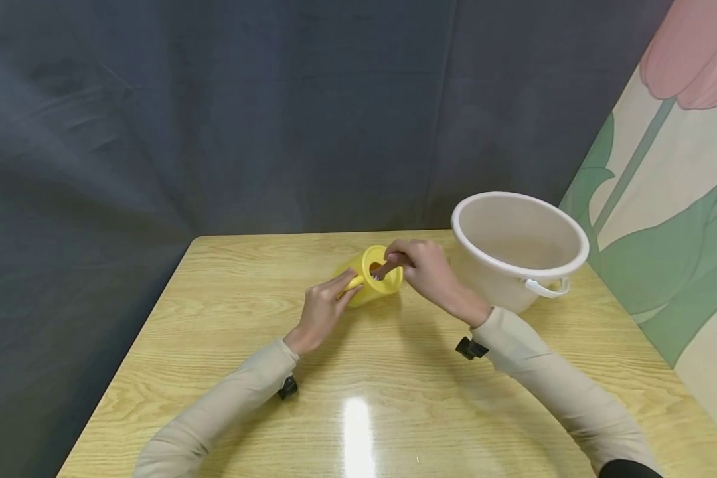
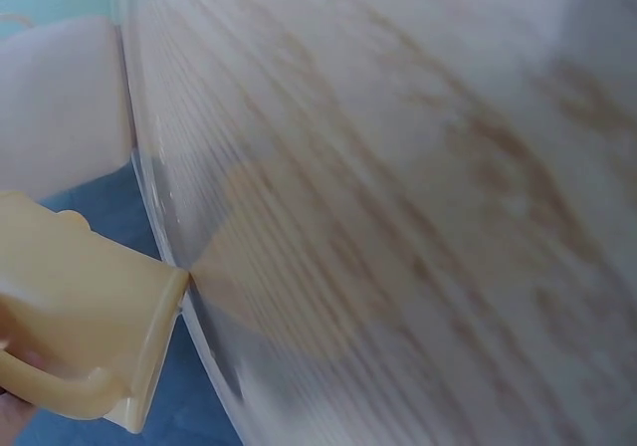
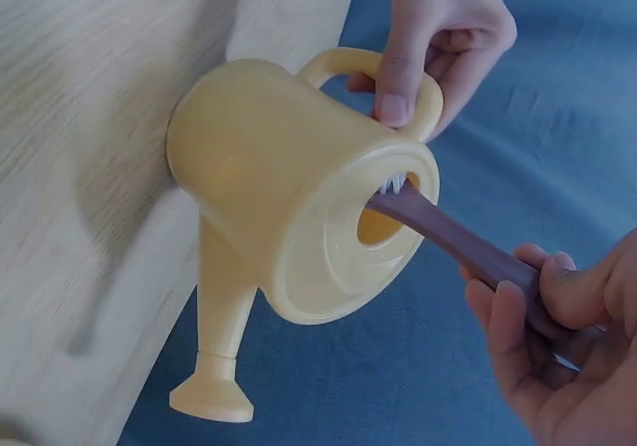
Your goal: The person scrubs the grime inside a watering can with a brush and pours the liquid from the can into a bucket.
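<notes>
A yellow watering can [image 3: 249,157] is tilted on the table, its top with the round filling hole turned toward the right hand. By its loop handle the left hand [image 1: 319,312] holds the can, thumb over the handle. The right hand [image 1: 433,272] grips a brush [image 3: 458,247] by its brown handle. White bristles show at the edge of the hole, and the brush's head is partly inside it. In the right wrist view the spout [image 3: 224,317] points away from the handle. Part of the can and its handle appears in the left wrist view, at the lower left.
Right of the can stands a large white bucket [image 1: 484,272] with a white handle [image 1: 546,289]. The wooden table [image 1: 245,279] ends at a dark curtain [image 1: 311,119] behind. A wall with painted flowers [image 1: 663,265] borders the right side.
</notes>
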Tool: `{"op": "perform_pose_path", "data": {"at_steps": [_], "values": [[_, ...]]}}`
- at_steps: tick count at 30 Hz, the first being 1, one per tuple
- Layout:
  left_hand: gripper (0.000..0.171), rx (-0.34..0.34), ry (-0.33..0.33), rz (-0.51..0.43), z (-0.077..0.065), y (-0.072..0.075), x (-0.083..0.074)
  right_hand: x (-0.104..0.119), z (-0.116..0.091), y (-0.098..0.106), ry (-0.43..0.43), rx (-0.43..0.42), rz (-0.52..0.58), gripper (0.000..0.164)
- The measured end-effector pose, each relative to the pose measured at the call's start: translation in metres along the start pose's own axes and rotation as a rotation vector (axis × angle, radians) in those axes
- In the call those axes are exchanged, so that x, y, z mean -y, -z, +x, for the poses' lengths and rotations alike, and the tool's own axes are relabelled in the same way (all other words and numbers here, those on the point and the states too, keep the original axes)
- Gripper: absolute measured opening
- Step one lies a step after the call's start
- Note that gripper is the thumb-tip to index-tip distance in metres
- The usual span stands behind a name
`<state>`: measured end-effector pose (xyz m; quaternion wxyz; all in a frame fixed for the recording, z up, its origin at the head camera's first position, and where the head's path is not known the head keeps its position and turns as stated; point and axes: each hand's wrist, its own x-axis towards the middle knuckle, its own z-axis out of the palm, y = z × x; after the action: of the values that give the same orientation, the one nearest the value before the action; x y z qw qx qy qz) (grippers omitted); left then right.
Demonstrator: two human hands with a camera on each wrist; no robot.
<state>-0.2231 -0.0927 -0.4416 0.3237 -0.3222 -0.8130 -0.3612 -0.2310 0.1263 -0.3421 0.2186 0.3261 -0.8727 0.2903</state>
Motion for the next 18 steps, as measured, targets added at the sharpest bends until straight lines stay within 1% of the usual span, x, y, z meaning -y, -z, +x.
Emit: {"op": "perform_pose_path", "data": {"at_steps": [4, 9, 13, 18], "values": [[0.031, 0.0, -0.005, 0.007, 0.0, -0.001, 0.0, -0.002, 0.001, 0.0, -0.011, 0.013, 0.011, 0.011], [0.032, -0.004, -0.006, 0.011, 0.0, -0.001, 0.0, -0.004, -0.003, -0.013, -0.002, 0.037, 0.015, 0.01], [0.031, -0.007, -0.009, 0.018, 0.0, -0.002, 0.0, -0.005, -0.009, -0.024, -0.023, 0.056, 0.001, 0.01], [0.031, -0.007, -0.008, 0.015, 0.0, -0.001, 0.0, -0.005, -0.01, -0.028, -0.033, 0.075, 0.013, 0.009]]}}
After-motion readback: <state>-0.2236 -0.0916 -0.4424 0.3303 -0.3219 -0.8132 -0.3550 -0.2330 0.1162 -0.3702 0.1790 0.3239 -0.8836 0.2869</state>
